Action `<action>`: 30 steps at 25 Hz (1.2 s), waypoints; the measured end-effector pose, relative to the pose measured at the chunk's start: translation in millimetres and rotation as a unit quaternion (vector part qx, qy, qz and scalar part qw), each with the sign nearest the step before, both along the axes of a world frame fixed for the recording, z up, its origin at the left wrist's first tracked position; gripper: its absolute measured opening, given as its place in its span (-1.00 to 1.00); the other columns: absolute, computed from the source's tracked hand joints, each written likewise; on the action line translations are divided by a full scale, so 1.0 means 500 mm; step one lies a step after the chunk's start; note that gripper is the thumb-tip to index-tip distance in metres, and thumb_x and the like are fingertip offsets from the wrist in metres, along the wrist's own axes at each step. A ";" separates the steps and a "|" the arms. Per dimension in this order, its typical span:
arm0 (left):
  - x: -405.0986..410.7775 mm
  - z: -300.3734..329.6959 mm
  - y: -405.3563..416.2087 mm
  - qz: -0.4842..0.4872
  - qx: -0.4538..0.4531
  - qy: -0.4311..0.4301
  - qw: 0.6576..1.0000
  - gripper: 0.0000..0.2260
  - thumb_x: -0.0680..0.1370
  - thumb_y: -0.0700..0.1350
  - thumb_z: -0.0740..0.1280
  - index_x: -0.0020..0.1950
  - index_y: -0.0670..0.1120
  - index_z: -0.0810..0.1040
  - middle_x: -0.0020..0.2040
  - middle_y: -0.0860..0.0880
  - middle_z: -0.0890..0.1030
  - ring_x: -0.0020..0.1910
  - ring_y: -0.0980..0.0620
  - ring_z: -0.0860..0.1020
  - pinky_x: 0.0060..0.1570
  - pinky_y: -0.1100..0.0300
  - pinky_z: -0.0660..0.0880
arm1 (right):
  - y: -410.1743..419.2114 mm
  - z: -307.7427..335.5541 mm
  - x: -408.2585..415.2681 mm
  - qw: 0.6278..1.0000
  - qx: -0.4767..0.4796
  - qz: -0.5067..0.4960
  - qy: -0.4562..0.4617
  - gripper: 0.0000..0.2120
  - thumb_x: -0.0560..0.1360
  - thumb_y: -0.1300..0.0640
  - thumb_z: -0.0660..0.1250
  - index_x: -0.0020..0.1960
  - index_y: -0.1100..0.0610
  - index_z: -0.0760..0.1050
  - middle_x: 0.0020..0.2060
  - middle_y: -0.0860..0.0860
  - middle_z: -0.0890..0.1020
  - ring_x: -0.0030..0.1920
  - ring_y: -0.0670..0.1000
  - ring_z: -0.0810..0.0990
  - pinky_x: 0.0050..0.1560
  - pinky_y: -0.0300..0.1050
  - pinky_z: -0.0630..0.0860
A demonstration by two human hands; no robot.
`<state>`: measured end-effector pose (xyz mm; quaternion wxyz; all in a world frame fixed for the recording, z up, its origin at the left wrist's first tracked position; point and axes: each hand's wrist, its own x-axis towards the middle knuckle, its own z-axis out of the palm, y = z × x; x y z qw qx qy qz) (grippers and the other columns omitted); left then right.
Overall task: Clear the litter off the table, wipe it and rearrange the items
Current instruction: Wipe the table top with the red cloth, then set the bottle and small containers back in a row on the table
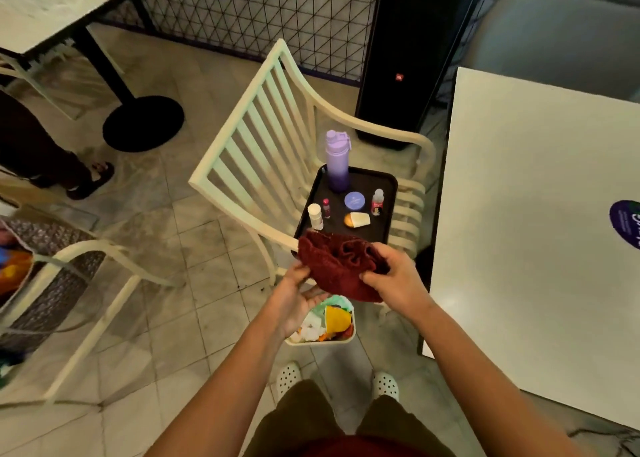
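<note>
Crumpled dark-red cloth (341, 266) held above litter-filled bin (325, 341), white table (540, 234) at right.

One wide-angle view from the person's head looks steeply down and forward. Both forearms reach in from the bottom edge, close up; the chair (263, 151) sits mid-frame, the bench (519, 214) at right, the floor (156, 318) below.

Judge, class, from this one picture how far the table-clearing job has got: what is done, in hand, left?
Done, it seems: litter fills the small bin on the floor, and the white table looks bare. In hand: both the left hand and right hand hold the red cloth. Left: the purple bottle and small items sit on the black tray on the chair, not yet returned.
</note>
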<state>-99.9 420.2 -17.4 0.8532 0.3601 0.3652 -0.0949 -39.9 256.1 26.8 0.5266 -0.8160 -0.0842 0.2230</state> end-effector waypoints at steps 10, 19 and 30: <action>0.145 -0.058 0.124 -0.144 0.298 0.026 0.943 -0.91 0.51 -0.26 0.34 -0.09 -0.09 0.48 -0.25 -0.02 0.52 -0.40 0.09 0.53 -0.49 0.35 0.46 | 0.097 -0.103 0.089 0.977 -0.050 -0.194 0.078 -0.65 0.41 0.43 0.32 0.06 0.08 0.39 -0.21 -0.09 0.53 -0.22 -0.19 0.50 -0.30 -0.38 0.46; 0.357 -0.229 0.111 -0.234 0.505 0.028 0.830 -0.89 0.50 -0.10 0.36 -0.12 0.07 0.44 -0.25 0.08 0.52 -0.20 0.07 0.50 -0.15 0.25 0.40 | 0.124 -0.328 0.305 0.948 -0.111 -0.275 0.117 -0.72 0.39 0.39 0.35 -0.04 0.09 0.40 -0.31 -0.11 0.51 -0.21 0.03 0.52 -0.17 -0.10 0.50; 0.532 -0.502 0.072 -0.407 0.469 0.194 0.759 -0.82 0.50 -0.05 0.26 0.08 0.02 0.50 0.12 -0.09 0.57 0.12 -0.13 0.53 0.07 0.09 0.46 | 0.100 -0.659 0.419 0.933 -0.209 -0.235 0.177 -0.73 0.39 0.34 0.34 0.05 0.12 0.47 -0.11 0.07 0.63 -0.08 0.13 0.60 -0.07 0.01 0.56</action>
